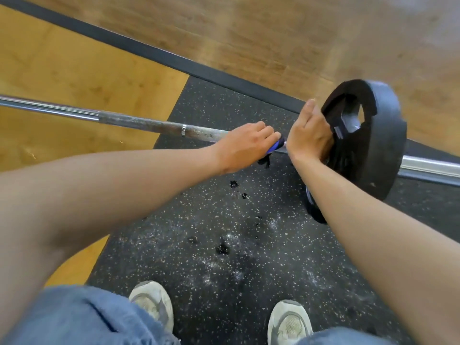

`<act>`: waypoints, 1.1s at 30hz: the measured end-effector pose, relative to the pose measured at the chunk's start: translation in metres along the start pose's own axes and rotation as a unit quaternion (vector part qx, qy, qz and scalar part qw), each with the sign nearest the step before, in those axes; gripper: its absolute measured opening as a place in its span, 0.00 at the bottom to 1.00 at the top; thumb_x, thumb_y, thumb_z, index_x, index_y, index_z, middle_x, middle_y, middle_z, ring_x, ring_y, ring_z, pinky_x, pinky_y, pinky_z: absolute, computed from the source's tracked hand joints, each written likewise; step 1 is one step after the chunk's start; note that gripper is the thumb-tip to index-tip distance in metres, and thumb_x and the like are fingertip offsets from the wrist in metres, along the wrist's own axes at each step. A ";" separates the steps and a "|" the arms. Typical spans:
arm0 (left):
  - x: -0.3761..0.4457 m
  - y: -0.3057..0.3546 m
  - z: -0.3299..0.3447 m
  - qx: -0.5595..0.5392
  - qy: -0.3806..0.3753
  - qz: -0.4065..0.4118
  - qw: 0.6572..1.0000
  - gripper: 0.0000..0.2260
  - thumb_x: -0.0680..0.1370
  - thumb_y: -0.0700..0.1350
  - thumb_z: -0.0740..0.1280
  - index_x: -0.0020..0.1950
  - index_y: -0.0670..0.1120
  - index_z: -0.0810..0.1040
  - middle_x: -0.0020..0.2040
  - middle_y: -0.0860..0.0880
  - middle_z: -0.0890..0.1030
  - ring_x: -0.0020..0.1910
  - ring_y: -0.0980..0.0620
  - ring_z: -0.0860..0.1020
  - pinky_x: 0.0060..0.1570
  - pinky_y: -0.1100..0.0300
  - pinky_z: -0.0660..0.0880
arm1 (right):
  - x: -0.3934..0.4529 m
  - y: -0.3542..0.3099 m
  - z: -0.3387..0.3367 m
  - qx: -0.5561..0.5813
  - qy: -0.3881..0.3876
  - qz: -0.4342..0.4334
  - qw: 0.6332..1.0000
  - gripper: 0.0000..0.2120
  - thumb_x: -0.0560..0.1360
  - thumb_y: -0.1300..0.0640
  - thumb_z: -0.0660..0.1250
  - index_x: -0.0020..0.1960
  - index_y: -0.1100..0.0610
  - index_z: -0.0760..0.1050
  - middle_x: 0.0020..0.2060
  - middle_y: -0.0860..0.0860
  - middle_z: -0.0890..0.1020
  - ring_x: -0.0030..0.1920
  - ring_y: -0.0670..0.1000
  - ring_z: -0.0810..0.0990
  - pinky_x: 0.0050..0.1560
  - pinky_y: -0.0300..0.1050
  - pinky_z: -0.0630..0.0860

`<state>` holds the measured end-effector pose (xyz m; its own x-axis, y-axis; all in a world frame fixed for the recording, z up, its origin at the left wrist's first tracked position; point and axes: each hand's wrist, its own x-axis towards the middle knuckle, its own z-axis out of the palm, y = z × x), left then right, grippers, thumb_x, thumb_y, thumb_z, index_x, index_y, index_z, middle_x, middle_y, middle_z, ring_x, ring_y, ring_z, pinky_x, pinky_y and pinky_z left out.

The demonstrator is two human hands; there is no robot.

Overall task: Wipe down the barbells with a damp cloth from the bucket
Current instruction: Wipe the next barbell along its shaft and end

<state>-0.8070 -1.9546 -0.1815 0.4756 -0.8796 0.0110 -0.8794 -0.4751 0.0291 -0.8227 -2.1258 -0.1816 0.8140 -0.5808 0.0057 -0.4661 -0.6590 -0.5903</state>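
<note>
The left hand (245, 145) curled around a blue cloth (275, 148) and pressed it onto the barbell (149, 123), just inboard of the black weight plate (373, 145). The right hand (307, 135) lay flat, fingers straight, against the plate's inner face, right beside the cloth. Dark wet drops (222, 249) dotted the speckled rubber floor (224, 282) beneath the bar.

A black rubber floor mat (224, 257) flecked with white specks, marked with dark wet spots (222, 249) and pale dusty smears. A yellow wooden floor panel (74, 70) lies to its left, and brown wood flooring (273, 33) lies beyond a black border strip (149, 49). A black weight plate (373, 145) rests on the mat. Two pale sneakers (153, 302) stand on it.
</note>
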 end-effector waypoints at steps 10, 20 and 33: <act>0.000 -0.011 -0.002 -0.056 0.026 0.018 0.998 0.15 0.79 0.35 0.58 0.64 0.37 0.75 0.52 0.43 0.78 0.47 0.44 0.76 0.49 0.51 0.76 | 0.010 -0.007 -0.007 -0.010 -0.020 -0.016 1.000 0.22 0.85 0.46 0.43 0.47 0.54 0.72 0.42 0.53 0.80 0.45 0.57 0.79 0.44 0.51 0.69; -0.008 -0.014 0.001 0.047 0.000 0.061 0.997 0.16 0.76 0.36 0.58 0.62 0.37 0.75 0.48 0.43 0.77 0.42 0.45 0.74 0.39 0.53 0.75 | -0.009 -0.005 -0.022 -0.107 -0.125 -0.039 0.986 0.26 0.86 0.45 0.41 0.60 0.57 0.73 0.53 0.57 0.81 0.59 0.60 0.77 0.60 0.55 0.68; -0.022 -0.004 -0.018 0.074 -0.005 0.079 0.994 0.19 0.77 0.35 0.51 0.67 0.38 0.69 0.59 0.42 0.75 0.54 0.44 0.75 0.49 0.53 0.73 | -0.045 -0.014 -0.047 -0.113 -0.199 -0.016 0.973 0.21 0.86 0.48 0.45 0.63 0.57 0.72 0.50 0.61 0.80 0.53 0.65 0.78 0.60 0.64 0.73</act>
<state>-0.8130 -1.9330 -0.1635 0.3312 -0.9435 -0.0060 -0.9370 -0.3281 -0.1199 -0.8691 -2.1129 -0.1361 0.8785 -0.3570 -0.3175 -0.4658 -0.7881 -0.4024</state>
